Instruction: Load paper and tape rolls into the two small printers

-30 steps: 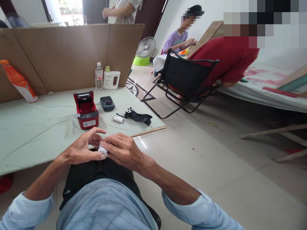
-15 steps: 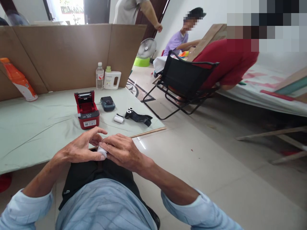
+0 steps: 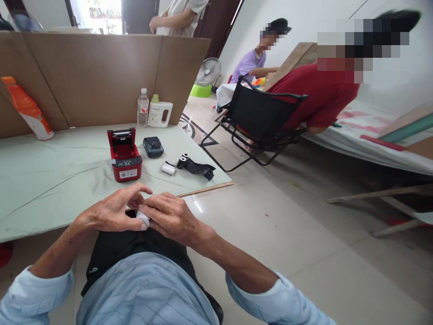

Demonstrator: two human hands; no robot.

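Both my hands meet over my lap at the near edge of a low table (image 3: 50, 180) covered in pale green cloth. Between them is a small white paper roll (image 3: 143, 219). My left hand (image 3: 111, 210) cups it from the left with the thumb under it. My right hand (image 3: 169, 216) covers it from the right, fingers curled over the top. Beyond them on the table stands a red label printer (image 3: 124, 155) with its lid up, a small dark blue printer (image 3: 153, 146), another white roll (image 3: 168, 169) and black wrapping with two rolls (image 3: 196, 165).
A water bottle (image 3: 143, 107) and a white jug (image 3: 159, 111) stand by a cardboard screen (image 3: 94, 76); an orange bottle (image 3: 27, 108) leans at the left. A black folding chair (image 3: 260, 122) holds a person in red. Two other people are further back.
My hands stay together on the white roll, fingers shifting only slightly. The view has drifted a little. The standing person behind the cardboard has moved an arm.
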